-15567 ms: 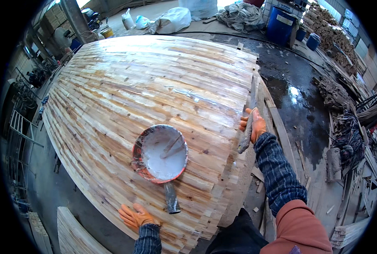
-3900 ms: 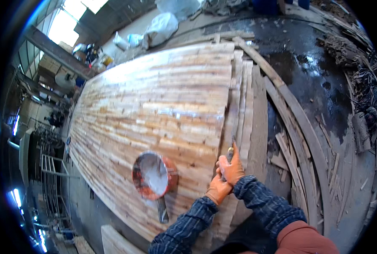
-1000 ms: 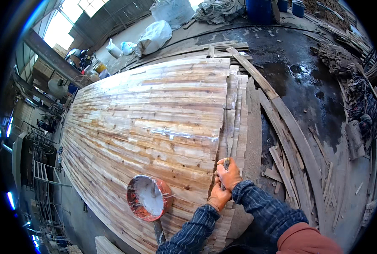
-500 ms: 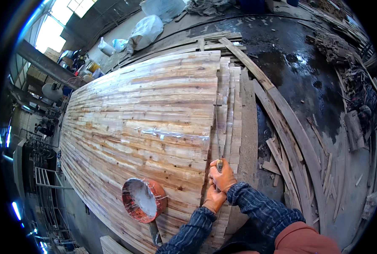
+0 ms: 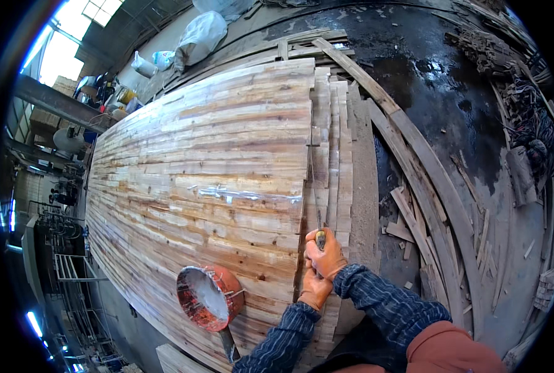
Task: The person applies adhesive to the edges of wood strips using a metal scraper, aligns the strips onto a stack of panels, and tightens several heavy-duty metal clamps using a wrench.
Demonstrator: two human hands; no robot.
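Far left: a dim workshop with metal racks [image 5: 72,273] and a bright window above.
Panel: a large panel of glued wooden strips [image 5: 208,186] fills the centre, pale and reddish, with one glossy wet streak across its middle.
Bucket: a red bucket [image 5: 210,297] smeared white inside rests on the panel's near edge, just left of the hands.
Left hand: the left hand [image 5: 315,289], in an orange glove, sits closed at the panel's right edge, touching the right hand from below; what its fingers grip cannot be told.
Right hand: the right hand [image 5: 328,255], also gloved orange, is wrapped shut around the handle of a thin-bladed tool [image 5: 318,231].
Tool position: the blade sticks out past the fingers, away from the person, into the seam between the panel edge and the loose strips [image 5: 337,161] stacked beside it.
Progress: judging by this, most of the panel looks joined; the stepped strips at the right edge appear unfinished.
Right: wet dark floor [image 5: 438,93] with scattered wood offcuts [image 5: 413,224].
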